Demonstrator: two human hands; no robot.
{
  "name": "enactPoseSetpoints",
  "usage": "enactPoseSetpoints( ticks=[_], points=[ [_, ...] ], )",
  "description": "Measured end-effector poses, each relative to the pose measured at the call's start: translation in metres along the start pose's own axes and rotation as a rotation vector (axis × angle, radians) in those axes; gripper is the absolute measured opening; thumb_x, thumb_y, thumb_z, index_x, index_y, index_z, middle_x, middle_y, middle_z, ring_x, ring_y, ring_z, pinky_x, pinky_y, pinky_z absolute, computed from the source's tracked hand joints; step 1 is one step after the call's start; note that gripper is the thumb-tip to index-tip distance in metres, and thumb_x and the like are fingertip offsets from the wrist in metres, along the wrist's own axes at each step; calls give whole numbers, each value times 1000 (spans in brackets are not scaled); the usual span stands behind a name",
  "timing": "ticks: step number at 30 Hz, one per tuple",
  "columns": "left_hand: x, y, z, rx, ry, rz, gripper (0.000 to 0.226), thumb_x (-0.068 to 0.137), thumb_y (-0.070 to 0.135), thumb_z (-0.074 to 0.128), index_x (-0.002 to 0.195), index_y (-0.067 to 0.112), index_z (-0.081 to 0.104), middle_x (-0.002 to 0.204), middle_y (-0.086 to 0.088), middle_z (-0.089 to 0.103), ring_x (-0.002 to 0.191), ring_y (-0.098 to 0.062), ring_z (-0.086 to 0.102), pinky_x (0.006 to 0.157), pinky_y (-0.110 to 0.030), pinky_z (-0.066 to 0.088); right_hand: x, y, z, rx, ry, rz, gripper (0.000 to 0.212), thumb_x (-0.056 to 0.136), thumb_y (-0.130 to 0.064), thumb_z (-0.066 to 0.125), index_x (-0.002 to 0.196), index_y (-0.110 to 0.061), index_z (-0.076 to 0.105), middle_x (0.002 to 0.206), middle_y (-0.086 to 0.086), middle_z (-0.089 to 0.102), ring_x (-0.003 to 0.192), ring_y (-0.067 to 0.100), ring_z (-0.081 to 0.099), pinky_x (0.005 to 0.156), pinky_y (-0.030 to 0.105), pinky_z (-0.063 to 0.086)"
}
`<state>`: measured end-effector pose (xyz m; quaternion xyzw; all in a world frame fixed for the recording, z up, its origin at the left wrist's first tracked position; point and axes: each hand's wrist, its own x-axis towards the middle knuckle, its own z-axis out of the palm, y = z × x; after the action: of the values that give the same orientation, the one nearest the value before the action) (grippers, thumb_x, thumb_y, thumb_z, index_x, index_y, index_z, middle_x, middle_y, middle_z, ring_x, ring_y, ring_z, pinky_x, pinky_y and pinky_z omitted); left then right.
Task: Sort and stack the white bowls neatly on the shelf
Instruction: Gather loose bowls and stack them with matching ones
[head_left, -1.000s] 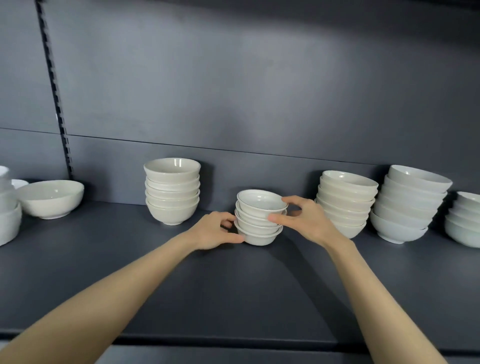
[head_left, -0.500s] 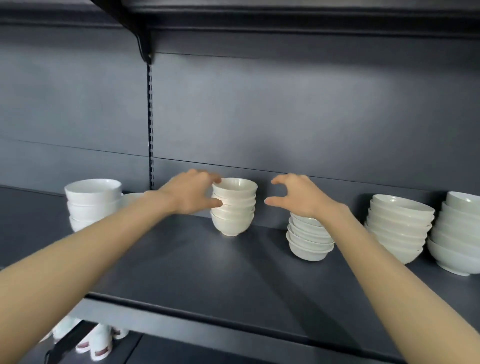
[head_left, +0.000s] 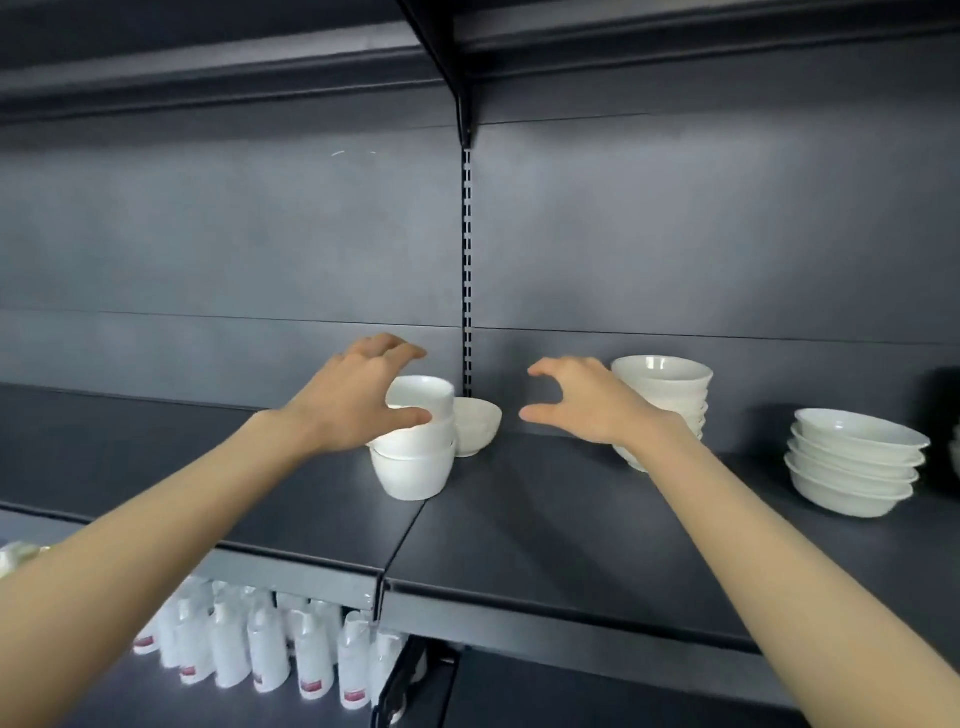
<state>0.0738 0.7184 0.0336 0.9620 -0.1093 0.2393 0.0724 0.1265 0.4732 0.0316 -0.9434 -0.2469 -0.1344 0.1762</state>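
Note:
A stack of three deep white bowls (head_left: 413, 457) stands on the dark shelf (head_left: 519, 519) near the seam between two shelf boards. My left hand (head_left: 353, 397) hovers at its left side, its thumb in front of the top bowl and its fingers spread above the rim, not closed on it. A single white bowl (head_left: 477, 427) sits right behind the stack. My right hand (head_left: 582, 402) is held in an empty curve to the right of that bowl. It partly hides a taller stack of white bowls (head_left: 665, 387).
A stack of shallow wide bowls (head_left: 857, 462) stands at the right. A slotted upright (head_left: 466, 270) runs up the back panel behind the bowls. Several white bottles (head_left: 260, 660) fill the lower shelf at the left. An upper shelf bracket (head_left: 457, 67) hangs overhead.
The view has swung left along the shelf. Both hands left the small bowl stack, passed the middle stack, and now flank the deep-bowl stack further left, holding nothing.

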Motion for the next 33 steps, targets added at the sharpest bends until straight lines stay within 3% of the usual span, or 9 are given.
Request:
enactPoseSetpoints(
  ticks=[11, 16, 19, 21, 23, 25, 28, 30, 33],
  points=[
    [-7, -85, 42, -396, -139, -127, 107, 71, 43, 80, 151, 17, 13, 155, -1, 22, 142, -19, 25, 109, -29, 27, 38, -49, 51, 206, -72, 103, 82, 86, -41, 68, 152, -19, 23, 152, 7, 35, 137, 24, 37, 106, 34, 35],
    [0, -100, 76, -572, -203, -182, 111, 65, 41, 85, 149, 21, 16, 147, 4, 32, 134, -15, 32, 107, -30, 33, 52, -51, 74, 349, -92, 172, 102, 77, -45, 76, 154, -24, 12, 152, 5, 34, 133, 23, 42, 101, 30, 37],
    [4, -104, 95, -685, -253, -205, 106, 62, 41, 87, 143, 23, 22, 137, 8, 40, 123, -13, 44, 93, -24, 41, 57, -51, 88, 423, -104, 205, 107, 74, -46, 78, 154, -24, 10, 147, 5, 40, 131, 21, 44, 94, 25, 33],
    [7, -101, 104, -748, -252, -200, 90, 65, 33, 87, 131, 26, 26, 124, 12, 46, 111, -6, 49, 78, -11, 42, 59, -51, 95, 444, -102, 217, 106, 74, -46, 78, 153, -22, 12, 138, 2, 47, 127, 20, 45, 91, 24, 33],
    [10, -98, 110, -828, -241, -206, 85, 68, 23, 87, 127, 28, 25, 116, 18, 47, 105, 0, 50, 71, -8, 44, 60, -53, 100, 484, -90, 212, 100, 75, -44, 79, 150, -21, 18, 129, -1, 50, 114, 16, 50, 85, 24, 39],
    [13, -99, 118, -914, -270, -209, 89, 67, 18, 87, 129, 28, 24, 118, 18, 50, 109, -1, 52, 78, -14, 49, 60, -54, 104, 551, -81, 210, 90, 74, -40, 80, 145, -23, 27, 128, -3, 50, 107, 13, 53, 76, 24, 48],
    [13, -101, 128, -953, -295, -190, 102, 57, 26, 90, 137, 27, 27, 125, 14, 57, 117, -7, 55, 92, -30, 52, 60, -56, 113, 642, -94, 241, 80, 74, -40, 80, 139, -27, 34, 128, -5, 52, 113, 15, 54, 73, 30, 55],
    [12, -101, 131, -950, -258, -237, 100, 51, 30, 90, 133, 26, 34, 120, 13, 60, 113, -8, 58, 88, -29, 53, 61, -56, 117, 709, -75, 269, 77, 75, -36, 80, 137, -27, 36, 124, -3, 56, 113, 17, 56, 77, 34, 57],
    [9, -95, 130, -942, -188, -288, 83, 57, 19, 91, 122, 27, 41, 110, 13, 60, 102, -4, 58, 72, -17, 48, 58, -56, 117, 766, -27, 264, 71, 74, -28, 82, 133, -26, 42, 118, 1, 60, 109, 18, 61, 80, 36, 59]
  ],
)
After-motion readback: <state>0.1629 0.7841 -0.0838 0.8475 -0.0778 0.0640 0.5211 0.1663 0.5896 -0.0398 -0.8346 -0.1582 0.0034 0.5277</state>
